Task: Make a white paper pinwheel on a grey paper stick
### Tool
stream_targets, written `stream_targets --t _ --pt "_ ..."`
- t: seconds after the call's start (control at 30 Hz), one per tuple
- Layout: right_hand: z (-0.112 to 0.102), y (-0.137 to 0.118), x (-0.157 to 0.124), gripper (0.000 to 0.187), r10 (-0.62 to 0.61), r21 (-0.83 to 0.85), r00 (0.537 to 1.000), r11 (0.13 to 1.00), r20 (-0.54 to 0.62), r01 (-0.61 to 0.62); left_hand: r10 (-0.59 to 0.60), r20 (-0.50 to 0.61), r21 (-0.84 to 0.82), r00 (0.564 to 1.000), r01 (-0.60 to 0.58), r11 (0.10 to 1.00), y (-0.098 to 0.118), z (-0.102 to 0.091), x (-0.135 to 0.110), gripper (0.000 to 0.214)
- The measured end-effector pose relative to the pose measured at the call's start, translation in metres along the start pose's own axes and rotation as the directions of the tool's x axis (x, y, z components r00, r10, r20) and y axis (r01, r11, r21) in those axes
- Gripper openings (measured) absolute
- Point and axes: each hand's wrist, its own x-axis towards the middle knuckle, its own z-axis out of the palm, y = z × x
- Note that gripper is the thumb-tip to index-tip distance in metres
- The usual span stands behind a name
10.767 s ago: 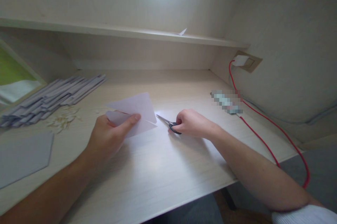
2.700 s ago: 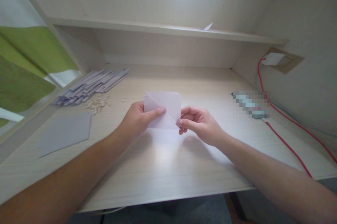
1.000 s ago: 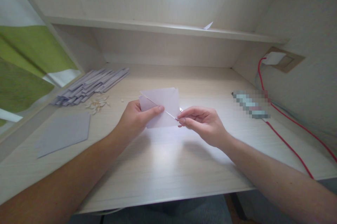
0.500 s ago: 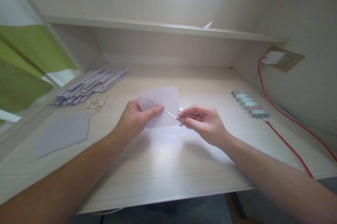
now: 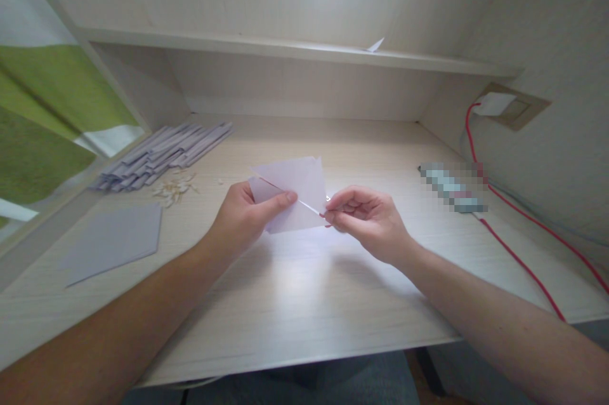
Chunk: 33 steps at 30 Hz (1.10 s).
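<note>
A white sheet of paper [image 5: 304, 186], folded with a diagonal edge, is held up above the desk between my hands. My left hand [image 5: 245, 211] is closed on its left side, thumb flat on the front and fingers behind. My right hand [image 5: 366, 218] pinches a small tool [image 5: 328, 225] with red and shiny metal parts at the paper's right edge. Most of this tool is hidden by the fingers, so its kind is unclear. A thin bright line runs from the tool along the diagonal toward my left thumb.
On the left lie a pile of folded paper strips [image 5: 166, 154], small pale scraps [image 5: 175, 189] and a stack of flat paper [image 5: 117, 240]. A blurred device [image 5: 451, 189] with a red cable [image 5: 523, 265] lies right. A shelf [image 5: 304, 49] spans the back.
Almost nothing differs. My right hand and the small tool have shifted very slightly to the right at the paper's edge; my left hand keeps its hold.
</note>
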Motion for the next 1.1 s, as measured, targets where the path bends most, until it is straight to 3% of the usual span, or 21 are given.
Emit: stream_targets --t 0.5,0.87,1.1 --pt "-0.0035 0.0054 0.0039 0.035 0.054 0.049 0.999 0.997 -0.003 -0.053 0.021 -0.009 0.107 1.000 -0.020 0.994 -0.0028 -0.0002 0.0021 0.022" --pt "-0.0037 0.0066 0.0039 0.031 0.027 0.038 1.000 0.999 0.013 -0.028 0.021 -0.020 0.114 1.000 -0.018 0.993 -0.0035 0.0002 0.0014 0.020" --pt "-0.0068 0.0075 0.0033 0.023 0.000 -0.084 0.999 0.996 0.042 0.004 0.006 -0.054 0.155 0.999 0.002 0.988 -0.0026 0.0011 0.0004 0.022"
